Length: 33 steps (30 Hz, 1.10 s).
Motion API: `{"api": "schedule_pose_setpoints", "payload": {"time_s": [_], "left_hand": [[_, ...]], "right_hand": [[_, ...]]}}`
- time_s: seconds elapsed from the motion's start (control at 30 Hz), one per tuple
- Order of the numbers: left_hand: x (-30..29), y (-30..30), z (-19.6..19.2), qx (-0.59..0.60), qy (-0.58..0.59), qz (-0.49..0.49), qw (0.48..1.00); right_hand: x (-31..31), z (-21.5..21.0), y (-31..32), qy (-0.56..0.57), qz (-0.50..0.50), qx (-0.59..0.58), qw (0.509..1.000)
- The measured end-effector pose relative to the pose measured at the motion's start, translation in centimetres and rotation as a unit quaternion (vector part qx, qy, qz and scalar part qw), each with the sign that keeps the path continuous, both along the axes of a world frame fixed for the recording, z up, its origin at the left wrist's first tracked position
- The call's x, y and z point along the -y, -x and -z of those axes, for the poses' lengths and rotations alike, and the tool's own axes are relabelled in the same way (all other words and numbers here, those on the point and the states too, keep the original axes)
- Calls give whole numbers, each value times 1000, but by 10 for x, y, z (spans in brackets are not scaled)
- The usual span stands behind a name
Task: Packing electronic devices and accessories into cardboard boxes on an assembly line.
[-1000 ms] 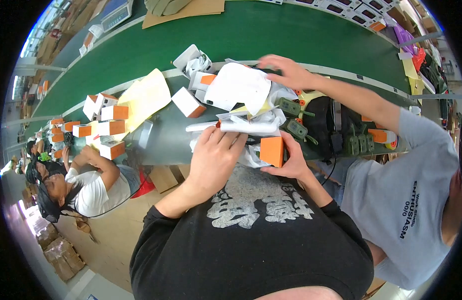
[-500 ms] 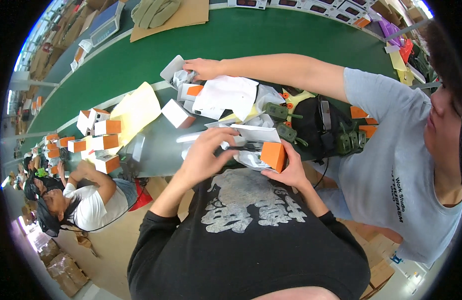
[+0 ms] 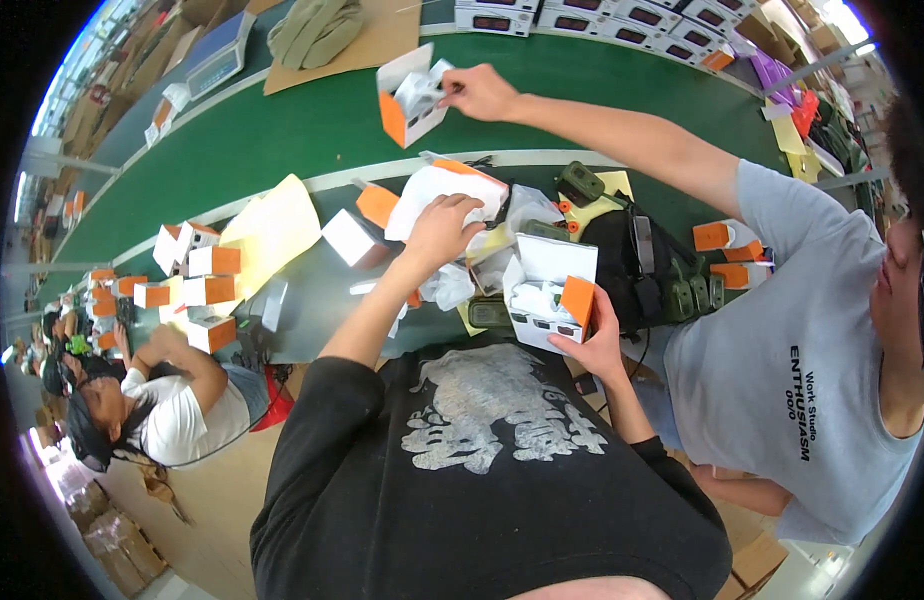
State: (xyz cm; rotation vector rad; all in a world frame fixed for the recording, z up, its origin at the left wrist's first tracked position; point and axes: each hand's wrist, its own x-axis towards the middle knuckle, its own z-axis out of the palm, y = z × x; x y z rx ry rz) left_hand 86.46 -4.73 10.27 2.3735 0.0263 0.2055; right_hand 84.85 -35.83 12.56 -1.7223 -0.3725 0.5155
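My right hand (image 3: 594, 335) grips a small white-and-orange carton (image 3: 547, 318) from its right side. Its white lid flap stands up, and crumpled clear wrapping shows inside. Away to the left, my left hand (image 3: 442, 235) reaches over a white sheet (image 3: 452, 190), fingers stretched out along its near edge; whether they touch it I cannot tell. Under and behind that sheet are orange-sided boxes (image 3: 380, 204). Between my hands lies crumpled clear plastic (image 3: 448, 287). A dark green device (image 3: 489, 313) rests just left of the carton.
A co-worker's hand (image 3: 479, 93) at the right reaches across to another opened box (image 3: 412, 100) above the green belt (image 3: 312, 140). Green devices (image 3: 694, 295) and a black bag (image 3: 612, 245) lie to the right. Orange-white boxes (image 3: 212, 262) and yellow sheets (image 3: 282, 220) stand left.
My left hand has left the carton and moved up to the white sheet. My right hand has turned the carton upright. The co-worker's hand has lifted an opened box farther over the belt.
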Motion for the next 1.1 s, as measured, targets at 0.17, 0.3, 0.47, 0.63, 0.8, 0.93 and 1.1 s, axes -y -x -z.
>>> {"api": "schedule_pose_setpoints", "payload": {"time_s": [0.17, 0.3, 0.47, 0.63, 0.8, 0.93, 1.1], "left_hand": [[32, 38, -103, 159, 11, 120, 980], [61, 57, -139, 102, -65, 212, 970], [63, 62, -124, 61, -124, 206, 969], [61, 66, -124, 50, -81, 177, 980], [56, 61, -122, -53, 150, 129, 979], [59, 66, -116, -33, 95, 88, 991], [66, 71, -125, 44, -90, 125, 987]], "right_hand": [[-4, 0, 1, -55, -13, -10, 998], [-14, -5, 2, -110, -35, -17, 993], [-24, -13, 3, -40, -42, 67, 996], [-25, -7, 6, -40, -52, 80, 995], [-28, -5, 0, -24, -68, 50, 996], [-32, -17, -5, 12, -87, 72, 994], [-33, -29, -5, -3, -107, 64, 992]]}}
